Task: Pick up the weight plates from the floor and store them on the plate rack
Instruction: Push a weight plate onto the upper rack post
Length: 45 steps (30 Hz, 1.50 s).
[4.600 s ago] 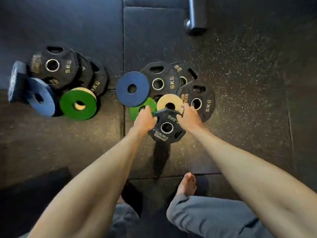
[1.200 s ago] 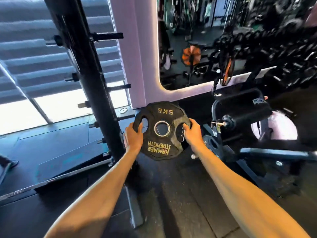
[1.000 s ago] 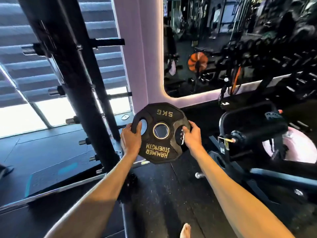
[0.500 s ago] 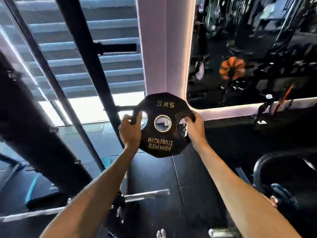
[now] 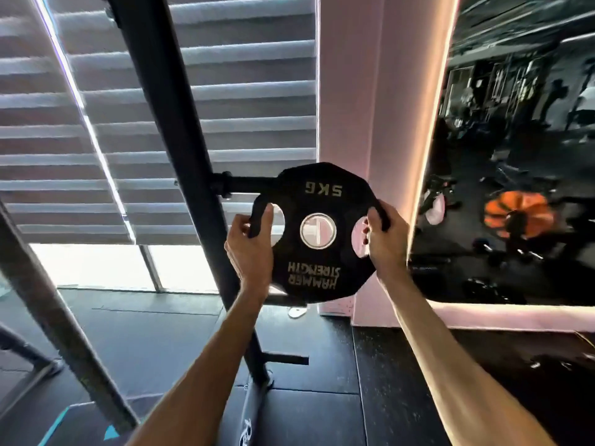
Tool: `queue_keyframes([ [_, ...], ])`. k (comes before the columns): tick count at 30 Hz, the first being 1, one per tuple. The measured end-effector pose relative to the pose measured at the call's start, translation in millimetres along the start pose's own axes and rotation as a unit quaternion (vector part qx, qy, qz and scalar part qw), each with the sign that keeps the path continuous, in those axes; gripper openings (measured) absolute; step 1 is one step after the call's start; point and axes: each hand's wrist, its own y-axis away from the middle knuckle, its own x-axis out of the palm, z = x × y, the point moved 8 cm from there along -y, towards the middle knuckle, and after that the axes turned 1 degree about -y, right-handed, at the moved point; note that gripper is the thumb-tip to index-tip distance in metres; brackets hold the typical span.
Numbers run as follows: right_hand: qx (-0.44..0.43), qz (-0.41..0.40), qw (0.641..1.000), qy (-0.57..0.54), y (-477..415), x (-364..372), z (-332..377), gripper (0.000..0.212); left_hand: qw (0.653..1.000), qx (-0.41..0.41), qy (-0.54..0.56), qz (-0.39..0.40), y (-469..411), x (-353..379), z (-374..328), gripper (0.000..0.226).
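Just right of the rack upright (image 5: 180, 149), the left hand (image 5: 249, 252) and right hand (image 5: 386, 246) grip the weight plate (image 5: 317, 268) by its side holes, bore facing near, crosswise to the rightward peg (image 5: 248, 185) above-left.

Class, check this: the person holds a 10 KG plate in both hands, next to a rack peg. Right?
No: the head view shows the plate marked 5 KG, not 10 KG. The left hand and right hand do hold it next to a rack peg.
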Motion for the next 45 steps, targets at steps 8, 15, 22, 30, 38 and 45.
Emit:
queue_keyframes([
  [8, -0.029, 0.048, 0.996, -0.069, -102.1, 79.5, -45.3, 0.036, 0.995, 0.056, -0.014, -0.075, -68.7, 47.3, 7.1, 0.042],
  [15, -0.027, 0.092, 0.990, -0.101, -192.3, 131.8, -98.0, 0.021, 0.982, 0.096, -0.068, -0.149, -87.8, 103.8, 6.9, 0.034],
  [22, 0.011, 0.165, 0.970, -0.175, -229.9, 180.6, -142.4, 0.025, 0.954, 0.128, -0.137, -0.232, -76.0, 136.8, -2.5, 0.033],
  [30, 0.006, 0.229, 0.951, -0.206, -226.9, 205.4, -146.8, 0.030, 0.922, 0.157, -0.211, -0.284, -57.5, 151.5, -21.1, 0.033],
  [38, 0.034, 0.270, 0.935, -0.228, -212.5, 220.1, -160.4, 0.022, 0.906, 0.159, -0.246, -0.305, -43.5, 153.1, -9.6, 0.041],
  [45, 0.025, 0.304, 0.923, -0.235, -202.9, 256.7, -161.5, 0.021, 0.887, 0.174, -0.276, -0.327, -49.4, 140.4, -1.9, 0.049],
])
